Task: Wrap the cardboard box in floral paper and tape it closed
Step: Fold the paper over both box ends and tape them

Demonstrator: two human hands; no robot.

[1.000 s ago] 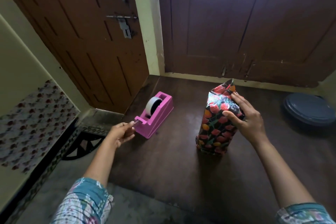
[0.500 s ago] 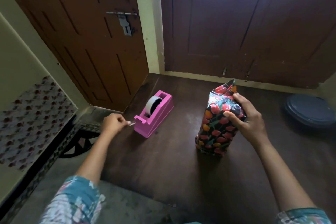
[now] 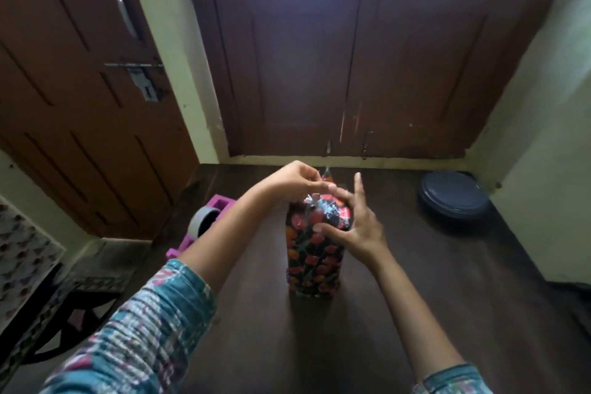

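The box wrapped in dark floral paper (image 3: 315, 259) stands upright on the dark brown table (image 3: 319, 345). My left hand (image 3: 297, 181) is over its top, fingers pinched on a small piece of clear tape by the folded paper flap. My right hand (image 3: 355, 221) presses against the box's upper right side, thumb across the front and fingers spread, holding the folded paper down. The pink tape dispenser (image 3: 204, 221) with its roll sits to the left, partly hidden behind my left forearm.
A dark round lid-like object (image 3: 454, 195) lies at the back right of the table. Brown doors and a cream wall stand close behind the table. A patterned chair (image 3: 48, 307) is at the lower left, beside the table's left edge.
My left hand left the dispenser with a piece of tape and came across to the top of the box. The camera tilted up and the view shifted right. My right hand stayed on the box.
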